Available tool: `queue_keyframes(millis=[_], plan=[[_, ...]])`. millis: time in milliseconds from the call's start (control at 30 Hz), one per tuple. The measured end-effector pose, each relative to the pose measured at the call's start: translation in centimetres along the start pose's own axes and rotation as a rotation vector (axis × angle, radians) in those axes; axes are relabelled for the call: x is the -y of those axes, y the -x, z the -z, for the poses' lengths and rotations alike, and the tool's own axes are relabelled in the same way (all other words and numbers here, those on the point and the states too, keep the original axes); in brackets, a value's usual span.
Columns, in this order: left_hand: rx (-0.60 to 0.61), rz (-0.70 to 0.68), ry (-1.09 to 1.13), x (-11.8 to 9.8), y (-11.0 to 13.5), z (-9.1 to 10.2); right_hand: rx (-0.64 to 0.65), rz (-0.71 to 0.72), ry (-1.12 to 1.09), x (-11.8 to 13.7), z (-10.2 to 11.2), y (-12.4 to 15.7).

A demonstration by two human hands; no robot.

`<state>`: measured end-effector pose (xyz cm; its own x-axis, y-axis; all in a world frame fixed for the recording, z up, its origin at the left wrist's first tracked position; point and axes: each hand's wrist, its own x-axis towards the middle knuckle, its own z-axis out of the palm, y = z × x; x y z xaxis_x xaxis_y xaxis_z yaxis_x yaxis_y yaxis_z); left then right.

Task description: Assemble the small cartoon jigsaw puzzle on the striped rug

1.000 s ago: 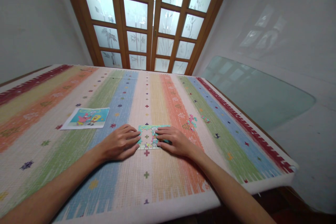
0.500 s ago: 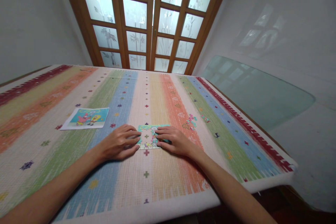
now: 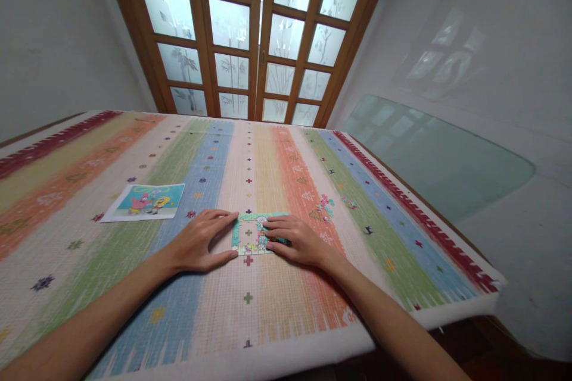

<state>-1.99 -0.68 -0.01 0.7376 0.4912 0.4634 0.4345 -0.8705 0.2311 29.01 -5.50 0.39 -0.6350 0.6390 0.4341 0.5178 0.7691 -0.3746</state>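
Observation:
A partly filled jigsaw puzzle (image 3: 243,249) lies on the striped cloth, its border framing a gap through which the cloth shows. At its left edge is my left hand (image 3: 201,242), thumb and fingers spread wide, with the tips touching near the upper and lower left corners. My right hand (image 3: 298,239) rests over the puzzle's right part, fingers stretched flat across it and hiding pieces below. Loose puzzle pieces (image 3: 326,208) lie in a small cluster beyond my right hand, with a few more pieces (image 3: 350,202) beside them.
A printed cartoon picture (image 3: 147,202) lies to the left, beyond my left forearm. The striped tablecloth (image 3: 223,309) covers the table. A glass panel (image 3: 438,155) leans at the right wall, and wooden glazed doors (image 3: 259,41) stand behind.
My left hand's fingers have spread from close together to wide apart, uncovering the puzzle's left edge. My right hand stays in place over the right part.

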Motion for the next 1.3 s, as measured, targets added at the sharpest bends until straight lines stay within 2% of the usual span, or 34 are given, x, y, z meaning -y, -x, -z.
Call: queue_keyframes(millis=[500,633,867,1067,1300], plan=[[-0.033,0.017,0.036,0.0,0.0,-0.3,0.007,0.013,-0.019,0.2,0.1,-0.2],[-0.027,0.034,0.05,0.0,0.0,-0.2,-0.011,-0.028,0.004,-0.1,0.7,0.0],[-0.02,0.016,0.052,0.1,0.1,-0.3,0.095,-0.108,0.021,-1.0,1.7,0.8],[-0.035,-0.007,0.041,0.1,0.0,-0.3,0.07,-0.125,-0.017,-1.2,1.3,0.9],[-0.031,-0.007,0.03,-0.1,-0.1,0.0,0.05,-0.19,-0.011,-2.2,2.6,1.4]])
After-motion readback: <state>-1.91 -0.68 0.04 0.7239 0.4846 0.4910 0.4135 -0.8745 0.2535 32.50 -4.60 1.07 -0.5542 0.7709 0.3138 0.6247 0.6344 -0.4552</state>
